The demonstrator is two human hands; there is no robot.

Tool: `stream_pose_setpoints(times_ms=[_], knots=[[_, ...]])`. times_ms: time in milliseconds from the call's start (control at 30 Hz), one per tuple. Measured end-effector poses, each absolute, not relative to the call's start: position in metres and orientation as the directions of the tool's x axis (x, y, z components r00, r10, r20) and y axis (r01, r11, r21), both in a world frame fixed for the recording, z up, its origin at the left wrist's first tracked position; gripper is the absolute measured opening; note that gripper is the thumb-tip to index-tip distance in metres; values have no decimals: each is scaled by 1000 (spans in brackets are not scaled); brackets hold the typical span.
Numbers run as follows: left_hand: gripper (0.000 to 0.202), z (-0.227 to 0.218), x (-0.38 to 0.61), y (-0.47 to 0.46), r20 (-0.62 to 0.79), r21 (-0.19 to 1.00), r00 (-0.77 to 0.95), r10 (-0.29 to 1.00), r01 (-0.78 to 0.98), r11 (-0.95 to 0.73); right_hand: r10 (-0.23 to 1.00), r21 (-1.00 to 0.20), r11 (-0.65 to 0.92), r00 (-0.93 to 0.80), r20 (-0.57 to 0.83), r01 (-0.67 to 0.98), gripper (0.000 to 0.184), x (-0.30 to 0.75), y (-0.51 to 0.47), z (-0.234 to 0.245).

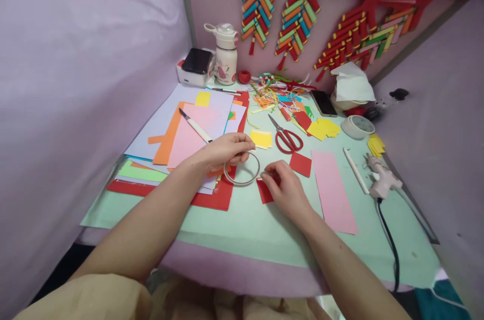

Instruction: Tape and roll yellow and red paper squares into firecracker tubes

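My left hand (229,149) is closed, with a thin ring-shaped roll of tape (242,184) hanging from its fingers above the table. My right hand (285,190) is just to the right and lower, its thumb and fingertips pinched at the upper edge of a small red paper square (265,194). The hand covers part of that square. Another red paper square (301,164) lies beyond the right hand. Red-handled scissors (288,140) and yellow paper pieces (260,139) are behind both hands. A long pink paper strip (334,191) is to the right.
Coloured paper sheets (151,133) with a craft knife (195,126) are stacked at left. A bottle (226,60), paper scraps (268,90) and a phone (324,103) stand or lie at the back. On the right are a wide tape roll (357,127), a white pen (355,170) and a corded glue gun (381,179).
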State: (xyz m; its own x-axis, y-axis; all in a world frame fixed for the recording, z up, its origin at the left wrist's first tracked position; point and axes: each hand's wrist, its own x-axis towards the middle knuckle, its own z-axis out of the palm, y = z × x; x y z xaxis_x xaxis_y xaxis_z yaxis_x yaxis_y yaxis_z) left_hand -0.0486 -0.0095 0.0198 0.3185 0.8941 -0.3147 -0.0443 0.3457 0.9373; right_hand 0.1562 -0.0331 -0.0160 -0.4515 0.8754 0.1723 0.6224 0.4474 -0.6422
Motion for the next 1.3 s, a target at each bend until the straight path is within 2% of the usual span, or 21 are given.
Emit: stream_pose_setpoints(times_ms=[100,200,267,333,400,567,733,867,967,1033,1067,1133,1200,1267,1300], knots=[[10,21,-48,-11,-316,936,326,891,-48,350,878,-489,478,-406,253,729,25,163,-42,-12],[10,21,-47,-11,-330,933,320,888,-35,359,880,-270,467,-415,229,842,41,165,-57,-11],[10,21,-48,-11,-328,935,315,890,-27,354,889,-169,447,-415,193,879,39,163,-67,-12],[10,22,-49,-11,-319,939,313,895,-26,344,902,-100,420,-403,157,902,28,160,-75,-10],[10,22,-49,-11,-316,940,307,898,-23,339,911,-68,405,-395,123,912,21,159,-80,-8],[9,24,-50,-11,-311,944,289,905,-16,329,894,-84,442,-431,119,893,28,164,-85,-2],[8,24,-49,-11,-305,946,283,909,-17,323,912,-19,408,-406,62,913,19,158,-89,-1],[9,24,-49,-11,-300,948,288,909,-17,318,900,1,432,-431,71,902,33,156,-96,0],[10,25,-50,-11,-302,948,278,912,-13,318,920,-67,387,-380,95,920,32,167,-92,3],[10,26,-51,-11,-302,948,272,914,-13,317,953,-216,295,-268,143,931,29,179,-81,5],[11,26,-51,-11,-303,948,270,914,-14,319,967,-337,242,-199,158,910,27,184,-73,5],[10,27,-51,-11,-307,946,271,912,-18,324,990,-628,133,-78,114,767,26,192,-56,5],[10,26,-51,-11,-307,945,273,912,-22,325,999,-839,13,-36,-8,543,26,193,-39,1],[10,26,-52,-10,-302,947,275,913,-25,321,995,-904,-53,-49,-82,424,26,188,-28,-5],[10,26,-52,-10,-299,947,277,913,-27,319,996,-893,-41,-51,-71,448,25,183,-24,-9]])
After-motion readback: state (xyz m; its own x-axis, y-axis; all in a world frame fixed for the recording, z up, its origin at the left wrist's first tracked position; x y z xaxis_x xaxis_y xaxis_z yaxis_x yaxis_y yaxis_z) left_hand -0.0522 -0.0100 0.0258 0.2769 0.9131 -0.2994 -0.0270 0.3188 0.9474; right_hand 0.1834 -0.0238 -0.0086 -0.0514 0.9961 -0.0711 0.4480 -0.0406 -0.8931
